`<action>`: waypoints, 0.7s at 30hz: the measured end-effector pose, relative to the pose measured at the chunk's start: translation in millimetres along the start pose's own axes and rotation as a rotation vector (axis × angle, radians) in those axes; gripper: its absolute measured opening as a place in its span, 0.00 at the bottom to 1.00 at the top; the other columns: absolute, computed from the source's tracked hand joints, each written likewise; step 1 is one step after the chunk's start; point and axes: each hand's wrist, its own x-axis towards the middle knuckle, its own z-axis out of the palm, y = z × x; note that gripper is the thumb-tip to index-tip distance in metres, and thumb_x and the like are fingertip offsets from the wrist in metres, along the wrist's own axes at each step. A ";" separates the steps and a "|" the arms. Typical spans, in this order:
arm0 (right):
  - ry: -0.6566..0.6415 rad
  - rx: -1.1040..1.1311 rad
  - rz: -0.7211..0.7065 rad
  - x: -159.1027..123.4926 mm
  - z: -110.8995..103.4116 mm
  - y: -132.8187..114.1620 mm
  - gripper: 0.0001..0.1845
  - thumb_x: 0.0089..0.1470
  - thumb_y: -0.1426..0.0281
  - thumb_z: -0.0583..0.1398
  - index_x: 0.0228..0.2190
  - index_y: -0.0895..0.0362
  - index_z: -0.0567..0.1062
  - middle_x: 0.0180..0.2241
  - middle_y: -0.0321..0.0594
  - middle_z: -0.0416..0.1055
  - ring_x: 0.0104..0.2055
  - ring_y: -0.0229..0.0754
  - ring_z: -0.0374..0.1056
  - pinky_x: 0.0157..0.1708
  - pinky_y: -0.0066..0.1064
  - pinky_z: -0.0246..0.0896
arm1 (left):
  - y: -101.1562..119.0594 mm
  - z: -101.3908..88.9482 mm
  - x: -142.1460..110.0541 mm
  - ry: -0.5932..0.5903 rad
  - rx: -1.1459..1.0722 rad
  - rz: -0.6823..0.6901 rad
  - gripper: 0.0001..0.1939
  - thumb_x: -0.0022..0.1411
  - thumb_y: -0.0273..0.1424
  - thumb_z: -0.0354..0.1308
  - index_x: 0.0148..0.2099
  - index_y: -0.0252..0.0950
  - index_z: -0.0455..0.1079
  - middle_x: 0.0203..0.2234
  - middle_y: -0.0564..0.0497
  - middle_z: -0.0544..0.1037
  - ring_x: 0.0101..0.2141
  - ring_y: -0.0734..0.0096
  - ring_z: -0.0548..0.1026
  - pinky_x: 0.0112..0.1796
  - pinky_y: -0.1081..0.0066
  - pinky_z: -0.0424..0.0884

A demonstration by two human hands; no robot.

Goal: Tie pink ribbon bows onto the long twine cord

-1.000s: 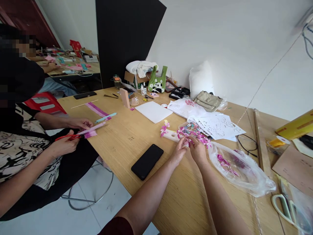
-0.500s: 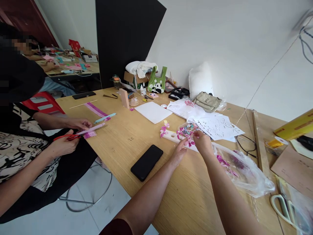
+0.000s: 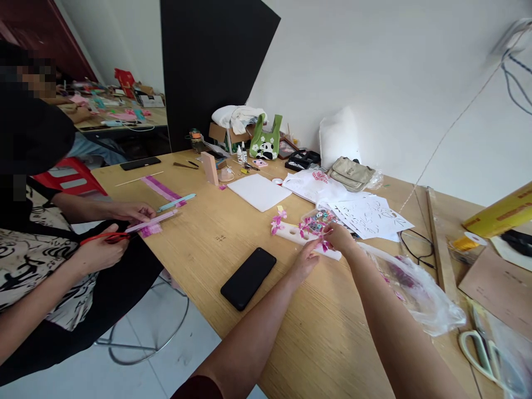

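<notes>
My left hand (image 3: 306,260) and my right hand (image 3: 339,238) meet over the right part of a white foam strip (image 3: 286,233) with round holes. A pink-and-white ribbon flower (image 3: 323,244) is pinched between their fingertips, which partly hide it. Another such flower (image 3: 306,225) sits near the middle of the strip, and a pink cluster (image 3: 277,223) is at its far left end. Just behind the strip lies a clear tray of small colourful pieces (image 3: 319,216). A clear plastic bag (image 3: 428,302) with pink flowers inside rests to the right of my right forearm.
A black phone (image 3: 248,278) lies left of my left forearm. At the left, a co-worker holds red scissors (image 3: 106,237) and a pale strip (image 3: 152,221). White-handled scissors (image 3: 482,352) lie at right. Cut-out papers (image 3: 374,213) and a white foam sheet (image 3: 260,192) are farther back.
My right hand has come slightly lower and closer to my left fingers at the flower. The co-worker's red scissors have drawn back a little to the left from the strip.
</notes>
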 end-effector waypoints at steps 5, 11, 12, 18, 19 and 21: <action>0.024 0.050 0.010 -0.4 2.2 2.0 0.10 0.38 0.80 0.59 0.28 0.60 0.69 0.11 0.30 0.62 0.15 0.32 0.61 0.17 0.22 0.52 | -4.5 -0.5 1.4 -0.052 -0.078 0.005 0.26 0.47 0.22 0.51 0.47 0.51 0.70 0.46 0.64 0.73 0.47 0.62 0.70 0.41 0.65 0.69; 0.060 0.097 0.022 -2.5 4.3 3.2 0.11 0.39 0.79 0.58 0.30 0.60 0.69 0.11 0.29 0.62 0.15 0.32 0.61 0.18 0.22 0.53 | -1.2 -0.2 2.7 -0.028 -0.086 -0.077 0.24 0.46 0.23 0.52 0.45 0.49 0.72 0.43 0.65 0.75 0.46 0.62 0.70 0.43 0.64 0.68; 0.065 0.100 0.024 -2.5 4.5 3.3 0.11 0.39 0.79 0.58 0.30 0.60 0.69 0.12 0.29 0.62 0.15 0.32 0.61 0.18 0.22 0.53 | -1.0 -0.2 2.8 -0.031 -0.095 -0.084 0.24 0.46 0.22 0.52 0.44 0.49 0.72 0.43 0.65 0.75 0.47 0.62 0.70 0.44 0.64 0.68; 0.114 0.095 0.032 -2.1 6.3 1.1 0.10 0.43 0.79 0.55 0.32 0.59 0.69 0.15 0.31 0.65 0.16 0.33 0.63 0.19 0.23 0.55 | -0.2 -0.1 2.4 -0.034 -0.091 -0.174 0.23 0.47 0.23 0.51 0.45 0.49 0.71 0.45 0.65 0.73 0.49 0.63 0.67 0.47 0.65 0.65; 0.123 0.091 0.031 -2.5 6.5 0.4 0.10 0.43 0.79 0.54 0.32 0.59 0.68 0.16 0.31 0.66 0.16 0.33 0.64 0.19 0.23 0.55 | -0.6 -0.3 2.3 -0.034 -0.086 -0.176 0.23 0.47 0.23 0.51 0.45 0.49 0.71 0.45 0.65 0.73 0.50 0.63 0.67 0.47 0.65 0.65; 0.139 0.083 0.021 -3.9 6.3 -0.9 0.10 0.44 0.79 0.54 0.32 0.59 0.68 0.19 0.33 0.68 0.17 0.32 0.65 0.20 0.23 0.56 | -2.6 -0.7 2.1 -0.038 -0.094 -0.147 0.23 0.47 0.23 0.52 0.45 0.49 0.71 0.45 0.65 0.74 0.49 0.63 0.67 0.46 0.64 0.65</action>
